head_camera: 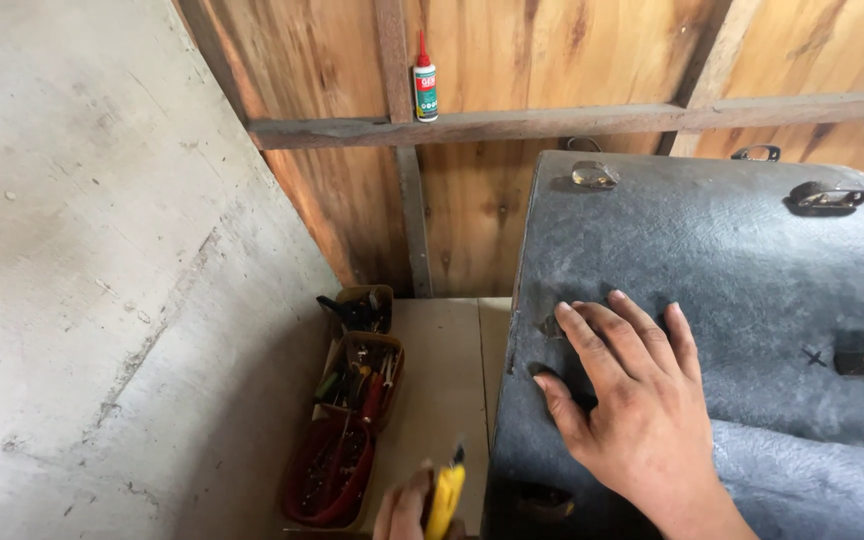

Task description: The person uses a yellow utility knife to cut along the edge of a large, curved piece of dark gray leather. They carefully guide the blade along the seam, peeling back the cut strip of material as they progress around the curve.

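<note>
Your right hand (632, 400) lies flat on the grey felt-covered case (752, 280), fingers slightly spread and pointing up-left, thumb stretched toward the case's left edge. Your left hand (407, 510), at the bottom edge of the frame, has its fingers curled around a yellow knife (445, 495), its tip pointing up; the rest of that hand is cut off. The case stands on a pale board (442, 370), metal latches (827, 197) along its top. Left of the knife, three containers of tools (357, 400) line the concrete wall (82, 250). Above, a small glue bottle (426, 85) stands upright on a rail of the wooden wall (552, 50).
</note>
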